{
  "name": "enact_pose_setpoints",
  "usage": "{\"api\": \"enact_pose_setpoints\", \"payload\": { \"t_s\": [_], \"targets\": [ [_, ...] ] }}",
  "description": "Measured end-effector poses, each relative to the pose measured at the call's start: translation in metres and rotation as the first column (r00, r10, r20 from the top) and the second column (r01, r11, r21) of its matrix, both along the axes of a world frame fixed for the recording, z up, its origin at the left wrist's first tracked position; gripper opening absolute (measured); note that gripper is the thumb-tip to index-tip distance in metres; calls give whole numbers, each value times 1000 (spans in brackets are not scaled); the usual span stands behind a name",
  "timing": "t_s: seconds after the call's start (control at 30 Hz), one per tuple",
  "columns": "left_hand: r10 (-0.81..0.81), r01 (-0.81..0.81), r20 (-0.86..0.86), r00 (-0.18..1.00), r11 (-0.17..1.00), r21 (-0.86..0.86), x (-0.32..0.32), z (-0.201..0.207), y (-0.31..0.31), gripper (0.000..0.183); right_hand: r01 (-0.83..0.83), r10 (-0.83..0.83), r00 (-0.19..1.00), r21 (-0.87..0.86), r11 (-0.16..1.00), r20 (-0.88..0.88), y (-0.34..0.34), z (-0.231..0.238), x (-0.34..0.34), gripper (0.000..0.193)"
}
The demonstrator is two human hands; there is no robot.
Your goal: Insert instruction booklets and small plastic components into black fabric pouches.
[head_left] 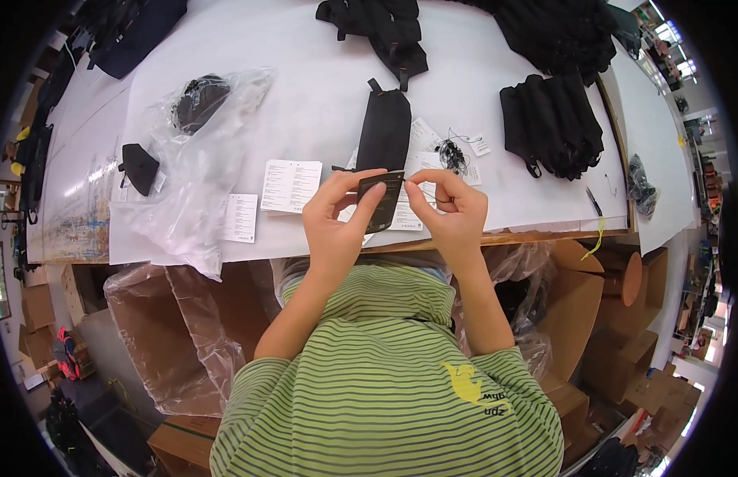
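Observation:
My left hand (342, 215) grips a black hang tag (382, 200) with small pale print, thumb across its face. Beside the tag's upper right corner, my right hand (451, 208) pinches a thin dark string (420, 189). Just beyond lies a black fabric pouch (385, 131) with a loop at its far end. Right of the pouch sits a small heap of black tag strings (452, 157), by white printed cards (424, 137). Left of my hands, a stack of white printed cards (292, 185) lies near another white card (242, 218).
Clear plastic bags (182, 183) cover the table's left part, near a small black pouch (139, 168). A row of black pouches (552, 127) and a pen-like tool (594, 201) lie right. More black items (382, 32) are farther back. Cardboard boxes (158, 326) stand below the table edge.

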State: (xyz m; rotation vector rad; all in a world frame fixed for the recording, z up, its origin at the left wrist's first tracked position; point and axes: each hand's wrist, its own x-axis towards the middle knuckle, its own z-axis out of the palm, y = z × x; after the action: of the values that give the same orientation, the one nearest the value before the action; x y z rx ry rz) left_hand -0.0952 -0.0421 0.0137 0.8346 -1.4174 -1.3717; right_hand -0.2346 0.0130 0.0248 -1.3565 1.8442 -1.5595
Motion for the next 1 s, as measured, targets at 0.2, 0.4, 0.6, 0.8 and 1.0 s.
{"api": "enact_pose_setpoints", "payload": {
  "t_s": [0.2, 0.4, 0.6, 0.8, 1.0],
  "targets": [
    [110, -56, 177, 978, 957, -285, 0, -2, 2, 21, -14, 14, 1000, 27, 1000, 2, -1, -1, 2, 8],
    [17, 50, 187, 982, 936, -348, 5, -2, -1, 22, -11, 3, 995, 80, 997, 99, -1, -2, -2, 10],
    [-256, 263, -105, 961, 963, 65, 14, -17, -6, 15, -191, 158, 956, 119, 974, 247, 7, -8, -13, 9],
    [-345, 372, -155, 926, 903, 213, 20, -26, -12, 20, -250, 210, 943, 132, 959, 259, 14, -14, -15, 10],
    [-478, 469, -65, 876, 814, 343, 17, -40, -13, 15, -297, 264, 946, 176, 939, 187, 10, -18, -11, 11]
  ]
}}
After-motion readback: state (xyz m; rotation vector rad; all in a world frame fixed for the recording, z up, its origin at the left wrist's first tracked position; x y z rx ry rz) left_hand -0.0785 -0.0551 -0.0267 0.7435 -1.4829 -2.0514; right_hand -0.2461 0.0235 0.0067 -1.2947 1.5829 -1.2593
